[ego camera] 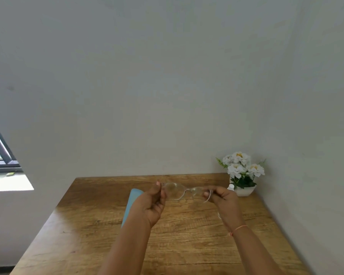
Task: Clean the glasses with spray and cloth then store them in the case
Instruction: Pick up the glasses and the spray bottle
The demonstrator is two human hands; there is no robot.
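Glasses (184, 192) hang above the wooden table (87, 225), long axis running left to right, lenses facing you. Your left hand (154, 203) pinches one end, your right hand (221, 199) the other, fingers curled around the frame, blue case (132, 201) lying behind your left wrist.
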